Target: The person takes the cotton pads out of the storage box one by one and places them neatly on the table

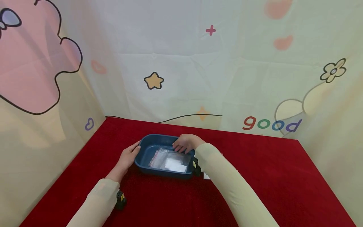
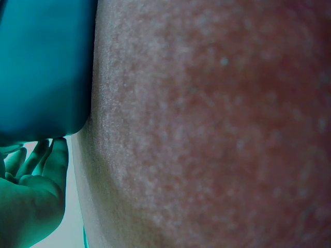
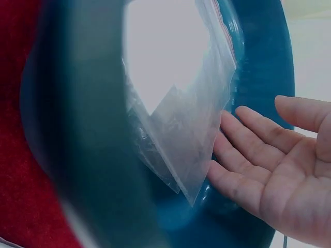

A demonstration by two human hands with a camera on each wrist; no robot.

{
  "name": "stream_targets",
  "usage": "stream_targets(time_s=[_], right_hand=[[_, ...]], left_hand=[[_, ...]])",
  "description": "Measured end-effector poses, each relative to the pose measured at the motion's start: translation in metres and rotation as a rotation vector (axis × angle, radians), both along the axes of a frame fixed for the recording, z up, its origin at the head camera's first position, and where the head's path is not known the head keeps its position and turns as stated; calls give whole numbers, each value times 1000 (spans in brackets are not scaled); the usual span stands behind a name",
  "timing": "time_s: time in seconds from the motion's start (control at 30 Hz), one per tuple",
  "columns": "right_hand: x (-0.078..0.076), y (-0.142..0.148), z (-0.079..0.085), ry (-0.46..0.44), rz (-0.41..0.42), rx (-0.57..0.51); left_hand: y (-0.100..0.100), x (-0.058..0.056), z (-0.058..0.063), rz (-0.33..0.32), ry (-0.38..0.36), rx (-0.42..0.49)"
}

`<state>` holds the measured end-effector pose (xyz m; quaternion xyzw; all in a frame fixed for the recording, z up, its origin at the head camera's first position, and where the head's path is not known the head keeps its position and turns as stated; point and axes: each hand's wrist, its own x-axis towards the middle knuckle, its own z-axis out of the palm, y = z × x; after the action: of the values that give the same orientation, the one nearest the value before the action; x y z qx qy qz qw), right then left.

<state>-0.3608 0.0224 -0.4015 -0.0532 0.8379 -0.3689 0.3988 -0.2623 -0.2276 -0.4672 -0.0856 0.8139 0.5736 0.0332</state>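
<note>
A blue plastic basin [image 1: 147, 138] with rounded corners stands on red cloth. Inside lie clear plastic bags [image 1: 161, 159] with a bright white patch over them; the right wrist view shows their pointed corners [image 3: 191, 191] and a reddish edge. At the basin's left end is my left hand [image 1: 128, 157], its fingertips against the outer wall, as the left wrist view also shows. My right hand [image 1: 187, 143] reaches over the far right rim into the basin. Its loosely bent fingers [image 3: 248, 142] are right at the edge of the bags, with nothing gripped.
Red cloth [image 1: 272, 176] covers the table around the basin. A small white piece [image 1: 206, 176] shows partly from under my right sleeve [image 1: 227, 179]. Behind the table hangs a pale printed curtain [image 1: 181, 88], with more of it at both sides.
</note>
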Motion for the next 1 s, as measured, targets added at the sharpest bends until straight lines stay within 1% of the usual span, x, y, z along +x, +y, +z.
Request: stream_targets(time_s=[0.23, 0.4, 0.57, 0.7, 0.9, 1.0], right_hand=[[-1, -2, -1, 33, 4, -17], [-1, -2, -1, 60, -10, -21], [-2, -2, 0, 60, -7, -8], [-2, -2, -1, 63, 12, 22], [1, -6, -3, 84, 74, 81], [3, -8, -4, 79, 86, 103]], left_hand=[[0, -1, 1, 6, 8, -5], [0, -1, 1, 10, 2, -5], [1, -1, 1, 13, 3, -5], [2, -1, 1, 11, 1, -4], [2, -1, 0, 16, 1, -10], [2, -1, -1, 15, 3, -12]])
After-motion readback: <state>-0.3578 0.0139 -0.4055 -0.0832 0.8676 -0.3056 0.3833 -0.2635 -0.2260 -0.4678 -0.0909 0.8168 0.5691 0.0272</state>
